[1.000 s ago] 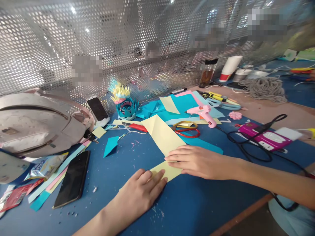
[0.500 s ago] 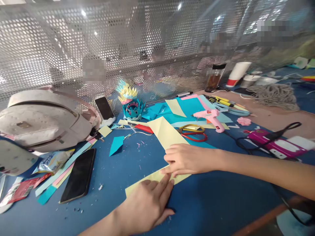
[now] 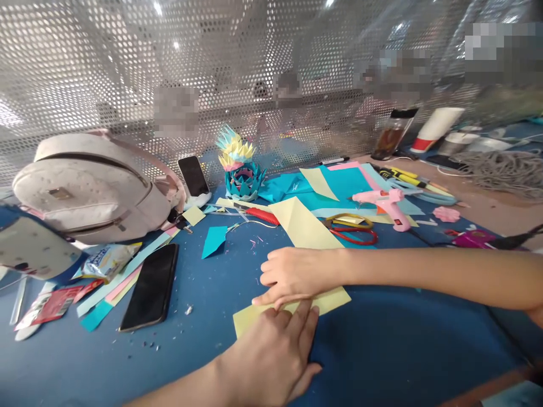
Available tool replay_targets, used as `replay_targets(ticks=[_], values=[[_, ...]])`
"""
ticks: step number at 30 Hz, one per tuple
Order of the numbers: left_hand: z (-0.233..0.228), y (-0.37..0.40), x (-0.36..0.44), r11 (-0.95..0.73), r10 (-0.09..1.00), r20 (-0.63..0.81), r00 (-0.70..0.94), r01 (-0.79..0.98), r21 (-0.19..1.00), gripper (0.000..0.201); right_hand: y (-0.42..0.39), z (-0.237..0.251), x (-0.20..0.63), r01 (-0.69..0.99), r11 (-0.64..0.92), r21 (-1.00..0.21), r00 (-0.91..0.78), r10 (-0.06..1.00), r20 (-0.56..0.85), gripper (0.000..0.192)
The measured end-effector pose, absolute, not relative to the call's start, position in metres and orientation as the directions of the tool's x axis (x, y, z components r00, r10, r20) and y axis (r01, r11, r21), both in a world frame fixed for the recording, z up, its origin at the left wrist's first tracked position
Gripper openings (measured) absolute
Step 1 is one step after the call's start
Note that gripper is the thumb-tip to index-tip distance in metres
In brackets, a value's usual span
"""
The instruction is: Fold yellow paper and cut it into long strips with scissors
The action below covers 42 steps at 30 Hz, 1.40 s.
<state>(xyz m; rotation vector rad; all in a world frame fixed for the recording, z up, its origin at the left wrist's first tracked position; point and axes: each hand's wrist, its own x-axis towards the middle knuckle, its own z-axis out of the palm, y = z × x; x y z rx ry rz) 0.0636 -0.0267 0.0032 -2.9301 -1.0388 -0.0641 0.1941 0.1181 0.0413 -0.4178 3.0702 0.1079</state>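
A strip of pale yellow paper [image 3: 335,299] lies in front of me on the blue tabletop. My left hand [image 3: 275,347] rests flat over its near side, fingers stretched forward and thumb out to the side. Just beyond it, my right hand [image 3: 299,277] presses on the same strip. Its index finger points left along the paper, while the other fingers are loosely curled. Both hands cover the middle of the strip. Behind my right hand lies a creased yellow sheet [image 3: 299,223], partly hidden by that hand and forearm.
Beyond are yellow-and-red scissors [image 3: 352,229], a pink glue gun [image 3: 388,203], a red cutter [image 3: 263,216] and a folded-paper model [image 3: 241,175]. Blue sheets [image 3: 352,180] lie behind. On the left are a phone [image 3: 153,288], paper strips [image 3: 123,282] and a backpack [image 3: 97,186].
My right hand has slid left along the yellow paper strip, its index finger now farther left. The left hand stays on the strip. The whole view has shifted slightly.
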Motion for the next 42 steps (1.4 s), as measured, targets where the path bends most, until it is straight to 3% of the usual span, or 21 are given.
replay_targets(ticks=[6, 12, 23, 27, 31, 42], values=[[0.007, -0.024, 0.063, -0.781, 0.625, 0.007, 0.781, 0.625, -0.005, 0.066, 0.123, 0.045, 0.174, -0.367, 0.929, 0.043, -0.924, -0.359, -0.133, 0.038], [0.005, -0.025, 0.063, -0.775, 0.630, 0.020, 0.776, 0.630, -0.038, 0.065, 0.113, 0.047, 0.156, -0.416, 0.903, 0.111, -0.904, -0.397, -0.158, 0.049], [0.006, -0.026, 0.061, -0.783, 0.617, 0.113, 0.779, 0.622, -0.009, 0.059, 0.100, 0.038, 0.175, -0.327, 0.930, 0.171, -0.945, -0.320, -0.065, 0.053], [0.007, -0.026, 0.063, -0.790, 0.611, 0.097, 0.786, 0.613, 0.014, 0.060, 0.100, 0.040, 0.200, -0.255, 0.943, 0.214, -0.967, -0.252, -0.040, 0.042], [0.007, -0.026, 0.064, -0.793, 0.610, 0.028, 0.792, 0.609, 0.019, 0.061, 0.105, 0.044, 0.232, -0.178, 0.962, 0.207, -0.984, -0.177, -0.022, 0.043], [0.013, -0.023, 0.067, -0.796, 0.602, -0.067, 0.795, 0.605, 0.030, 0.062, 0.113, 0.038, 0.329, 0.195, 0.978, 0.070, -0.981, 0.196, 0.002, 0.067]])
